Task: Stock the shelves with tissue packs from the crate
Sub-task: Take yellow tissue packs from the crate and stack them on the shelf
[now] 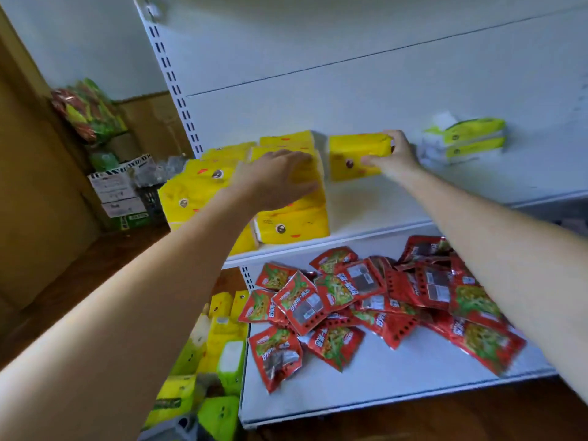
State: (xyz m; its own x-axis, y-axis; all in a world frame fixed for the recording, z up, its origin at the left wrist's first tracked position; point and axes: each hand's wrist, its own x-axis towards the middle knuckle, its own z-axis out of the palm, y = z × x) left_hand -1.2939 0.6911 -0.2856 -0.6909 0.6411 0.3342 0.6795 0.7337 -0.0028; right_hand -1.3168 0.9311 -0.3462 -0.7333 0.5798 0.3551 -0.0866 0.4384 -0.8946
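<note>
The yellow tissue pack point(358, 157) stands on the upper shelf point(413, 202), its end gripped by the right hand point(394, 155), while the left hand point(280, 181) lies spread on the stacked packs point(294, 226), so I'd slide it flush against them.

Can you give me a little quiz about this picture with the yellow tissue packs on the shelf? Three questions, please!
1. What does the right hand grip? A) a bottle B) a yellow tissue pack C) a book
2. True or false: the red snack packets lie on the lower shelf.
3. What is the left hand resting on?

Key: 1 B. 2 True. 3 The stack of yellow packs.
</note>
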